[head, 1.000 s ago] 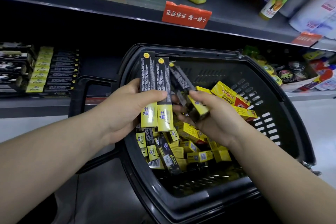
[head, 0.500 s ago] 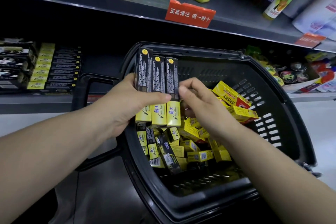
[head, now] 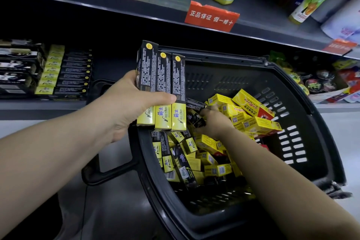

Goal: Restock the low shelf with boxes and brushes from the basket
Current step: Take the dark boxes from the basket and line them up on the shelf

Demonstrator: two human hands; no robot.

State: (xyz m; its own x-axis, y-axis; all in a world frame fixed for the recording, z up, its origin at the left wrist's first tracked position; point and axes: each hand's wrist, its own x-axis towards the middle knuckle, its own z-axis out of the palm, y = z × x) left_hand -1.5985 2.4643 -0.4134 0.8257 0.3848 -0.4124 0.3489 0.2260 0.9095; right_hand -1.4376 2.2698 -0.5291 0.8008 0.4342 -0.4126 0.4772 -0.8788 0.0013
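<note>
Above basket (head: 321, 142), 3 boxes (head: 162, 91), left hand (head: 128, 107)

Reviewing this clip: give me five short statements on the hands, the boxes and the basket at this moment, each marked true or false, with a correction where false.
1. The left hand holds three long black-and-yellow boxes side by side. True.
2. The right hand rests on the low shelf. False: it is down inside the basket, its fingers round a black box.
3. The basket is empty. False: many yellow boxes still lie in it.
4. Matching black-and-yellow boxes already lie in a row on the low shelf at left. True.
5. The held boxes have their yellow ends up. False: the yellow ends point down.
</note>
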